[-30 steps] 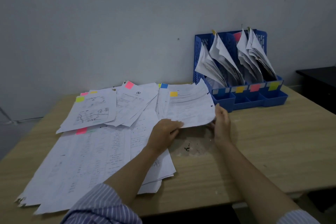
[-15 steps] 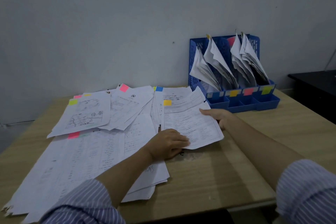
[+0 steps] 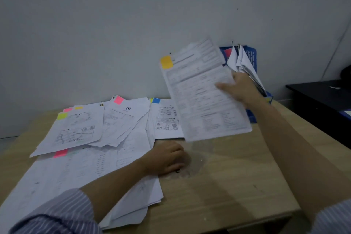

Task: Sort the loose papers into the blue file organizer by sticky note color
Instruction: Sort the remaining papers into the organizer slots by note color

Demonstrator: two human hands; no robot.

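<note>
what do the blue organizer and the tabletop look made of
Blue file organizer: looks like moulded plastic, going by its uniform colour and slotted wall. Table: pale wood-grain surface with a matte finish, probably laminate or veneer; solid wood cannot be ruled out.

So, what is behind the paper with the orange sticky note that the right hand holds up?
The lifted paper in the right hand covers most of the blue file organizer. Only its right end, with filed sheets, shows; the other compartments are hidden.

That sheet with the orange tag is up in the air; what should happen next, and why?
Probably carry the sheet, gripped by the right hand, on toward the blue organizer just behind it, seeking the matching slot; its orange note marks where it belongs.
</note>
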